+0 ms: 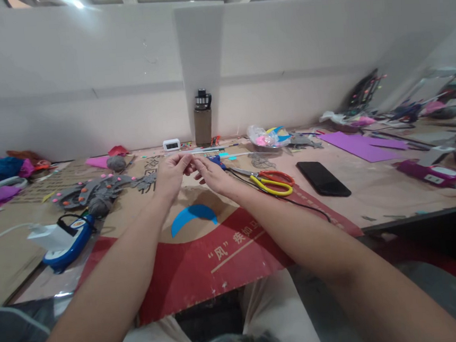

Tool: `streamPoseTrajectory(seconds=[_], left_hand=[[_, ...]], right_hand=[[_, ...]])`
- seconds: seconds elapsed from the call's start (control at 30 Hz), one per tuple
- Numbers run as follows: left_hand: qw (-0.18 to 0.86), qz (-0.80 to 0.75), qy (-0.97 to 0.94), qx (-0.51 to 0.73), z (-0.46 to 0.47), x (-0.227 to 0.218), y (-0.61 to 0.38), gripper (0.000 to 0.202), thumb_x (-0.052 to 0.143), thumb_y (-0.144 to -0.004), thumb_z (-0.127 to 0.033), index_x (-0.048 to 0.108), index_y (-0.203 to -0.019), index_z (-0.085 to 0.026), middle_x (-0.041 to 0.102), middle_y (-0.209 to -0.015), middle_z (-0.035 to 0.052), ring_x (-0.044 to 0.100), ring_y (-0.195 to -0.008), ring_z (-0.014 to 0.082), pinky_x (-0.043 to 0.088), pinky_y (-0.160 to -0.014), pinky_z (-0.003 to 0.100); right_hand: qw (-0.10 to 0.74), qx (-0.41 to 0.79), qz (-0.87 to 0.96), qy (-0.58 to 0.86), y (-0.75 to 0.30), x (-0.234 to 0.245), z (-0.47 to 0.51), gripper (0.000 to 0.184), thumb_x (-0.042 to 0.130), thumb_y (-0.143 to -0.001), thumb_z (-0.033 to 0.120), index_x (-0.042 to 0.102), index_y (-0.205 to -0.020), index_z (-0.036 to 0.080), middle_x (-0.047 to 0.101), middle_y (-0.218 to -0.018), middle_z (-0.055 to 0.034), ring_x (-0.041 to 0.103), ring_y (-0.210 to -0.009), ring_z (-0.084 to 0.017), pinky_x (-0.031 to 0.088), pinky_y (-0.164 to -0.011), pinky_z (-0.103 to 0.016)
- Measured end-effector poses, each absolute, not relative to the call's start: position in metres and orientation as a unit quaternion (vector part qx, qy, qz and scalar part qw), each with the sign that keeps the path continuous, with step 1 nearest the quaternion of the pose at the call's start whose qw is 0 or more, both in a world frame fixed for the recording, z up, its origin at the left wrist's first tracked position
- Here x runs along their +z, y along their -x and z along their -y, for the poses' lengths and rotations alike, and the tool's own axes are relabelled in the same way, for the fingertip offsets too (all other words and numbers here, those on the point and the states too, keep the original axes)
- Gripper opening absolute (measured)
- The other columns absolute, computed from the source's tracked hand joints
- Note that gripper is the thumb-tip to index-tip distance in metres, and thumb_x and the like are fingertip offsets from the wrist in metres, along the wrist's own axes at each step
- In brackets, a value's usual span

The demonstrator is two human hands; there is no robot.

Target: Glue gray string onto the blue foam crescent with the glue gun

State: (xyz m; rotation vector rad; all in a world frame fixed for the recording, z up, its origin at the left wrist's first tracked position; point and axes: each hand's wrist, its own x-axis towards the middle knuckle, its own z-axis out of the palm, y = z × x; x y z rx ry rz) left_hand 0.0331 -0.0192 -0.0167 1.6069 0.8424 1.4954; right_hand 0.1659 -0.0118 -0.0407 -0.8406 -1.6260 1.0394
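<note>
Left hand [172, 175] and right hand [211, 176] meet fingertip to fingertip, each grip pinched, contents too small to tell. Blue crescent [193, 216] lies at six o'clock on the tabletop [374, 201], spanning nine-to-three.

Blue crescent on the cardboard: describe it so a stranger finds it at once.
Find the brown cardboard sheet with a red printed band before the person. Between the forearms, just nearer than the left hand and right hand, lies the flat blue crescent-shaped cut-out. It alone is a thin arc; the blue and white device to its left is bulky.
</note>
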Motion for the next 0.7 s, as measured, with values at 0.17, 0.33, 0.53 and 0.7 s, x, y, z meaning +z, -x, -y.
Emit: streamPoseTrajectory(seconds=[0.17,0.33,0.53,0.7], left_hand=[[0.292,-0.400,-0.677,0.545,0.023,-0.014,-0.032,0.014,0.066,-0.072,-0.030,0.064,-0.068,-0.016,0.058,-0.059,-0.0001,0.049,-0.053,0.0095,0.039,-0.052,0.023],[0.228,-0.438,-0.732,0.469,0.018,-0.016,-0.027,0.013,0.067,-0.072,-0.027,0.060,-0.066,-0.018,0.056,-0.057,-0.0016,0.047,-0.052,0.0098,0.036,-0.052,0.024],[0.188,-0.471,-0.769,0.388,0.017,-0.014,-0.024,0.019,0.058,-0.079,-0.031,0.056,-0.064,-0.018,0.053,-0.053,-0.0021,0.044,-0.050,0.0108,0.030,-0.051,0.026],[0.141,-0.492,-0.770,0.381,0.021,-0.012,-0.026,0.022,0.054,-0.082,-0.033,0.054,-0.066,-0.018,0.051,-0.056,-0.0025,0.042,-0.054,0.0111,0.029,-0.053,0.026]], right_hand=[[0.498,0.334,0.726,0.336,-0.169,-0.047,0.007,0.025,0.041,-0.091,0.039,0.057,-0.102,0.023,0.061,-0.091,-0.0030,0.055,-0.079,-0.014,0.045,-0.075,-0.028],[0.526,0.286,0.732,0.324,-0.174,-0.046,0.009,0.026,0.053,-0.085,0.031,0.058,-0.110,0.024,0.060,-0.107,-0.0066,0.053,-0.100,-0.019,0.038,-0.095,-0.035],[0.492,0.251,0.752,0.360,-0.177,-0.041,0.009,0.036,0.053,-0.084,0.024,0.053,-0.120,0.027,0.058,-0.110,-0.0083,0.052,-0.101,-0.022,0.038,-0.095,-0.042],[0.487,0.269,0.745,0.369,-0.175,-0.044,0.003,0.040,0.052,-0.086,0.026,0.046,-0.125,0.018,0.057,-0.112,-0.0120,0.055,-0.098,-0.020,0.046,-0.085,-0.036]])
